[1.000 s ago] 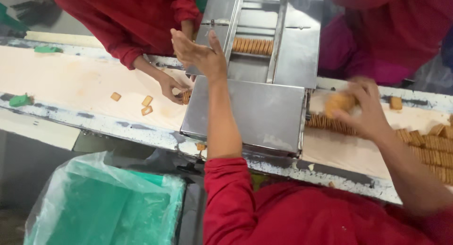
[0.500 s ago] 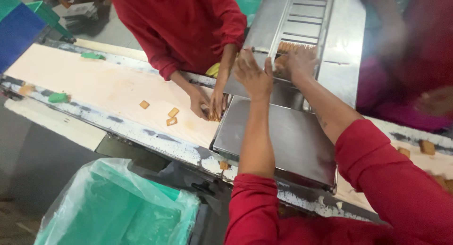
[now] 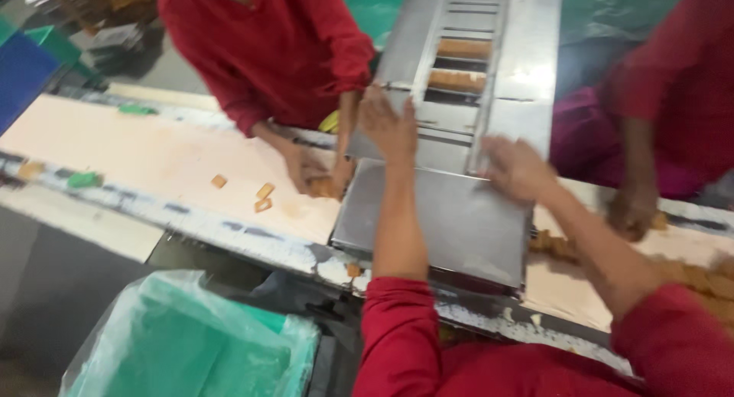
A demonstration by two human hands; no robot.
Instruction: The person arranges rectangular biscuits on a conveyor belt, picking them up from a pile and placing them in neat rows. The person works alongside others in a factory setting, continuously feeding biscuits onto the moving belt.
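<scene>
While both hands hover open and empty over the steel feeder chute [image 3: 436, 229], the left hand [image 3: 390, 126] is nearer the stacked tan biscuit rows [image 3: 457, 80] lying crosswise just ahead; the right hand [image 3: 516, 168] trails.

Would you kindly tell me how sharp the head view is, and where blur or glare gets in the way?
Head view: motion blur smears the whole frame, worst on the right hand and the co-worker's hand at the right edge; the left hand is soft too; the steel cover shows only a dull sheen, no harsh glare; biscuits on the belt read as blobs.
</scene>
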